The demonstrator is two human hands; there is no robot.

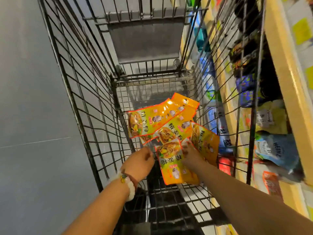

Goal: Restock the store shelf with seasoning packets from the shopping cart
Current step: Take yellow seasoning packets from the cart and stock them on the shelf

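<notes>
Packets (171, 126) look light, floppy, slick: pinch a flat edge. Your right hand (190, 154) grips the nearest packet (174, 165); left hand (141, 161) curled, probably empty.

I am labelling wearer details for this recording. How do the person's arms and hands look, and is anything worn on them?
Both forearms are bare, with no sleeves or gloves visible. The left hand has a chunky white bracelet at the wrist, beside a thin dark red cord with a small green and yellow charm. The right hand shows nothing worn.
</notes>
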